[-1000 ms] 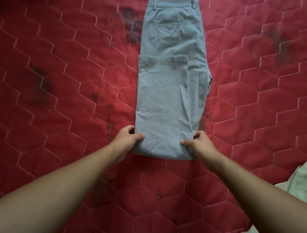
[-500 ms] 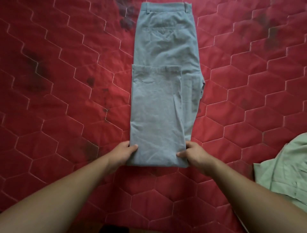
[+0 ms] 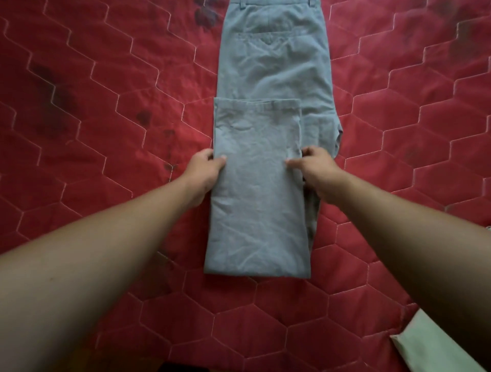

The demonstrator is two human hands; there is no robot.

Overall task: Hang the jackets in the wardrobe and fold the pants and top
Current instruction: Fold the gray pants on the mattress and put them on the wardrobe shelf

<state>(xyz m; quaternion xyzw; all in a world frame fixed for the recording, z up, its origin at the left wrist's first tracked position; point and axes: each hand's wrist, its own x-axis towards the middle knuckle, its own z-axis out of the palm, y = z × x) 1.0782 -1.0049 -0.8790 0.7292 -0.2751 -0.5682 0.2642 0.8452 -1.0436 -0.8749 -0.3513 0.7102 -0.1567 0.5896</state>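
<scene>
The grey pants [image 3: 265, 127] lie flat on the red quilt [image 3: 106, 111], running from the waistband [image 3: 273, 3] at 12 o'clock down to a crisp fold [image 3: 257, 273] just toward 6 o'clock from the centre. The legs are doubled back once, so the hems [image 3: 257, 101] sit across the seat area.

What has changed: 1 second ago, and still half a second ago, both hands held the 2 corners of that near fold. Now they have slid away from it toward 12 o'clock, along the side edges, and sit about halfway up the doubled layer. The left hand [image 3: 204, 172] pinches the edge on the 9 o'clock side, thumb on top and fingers curled under the cloth. The right hand [image 3: 316, 172] pinches the 3 o'clock edge the same way, narrow and closed on fabric.

That shift likely means the 1st fold is judged settled and a 2nd one is being set up: this midway grip looks suited to carrying the doubled layer toward the waistband. The right edge shows uneven layers beneath, which may need squaring.

A pale green garment [image 3: 425, 350] peeks in at 5 o'clock, not yet handled.
</scene>
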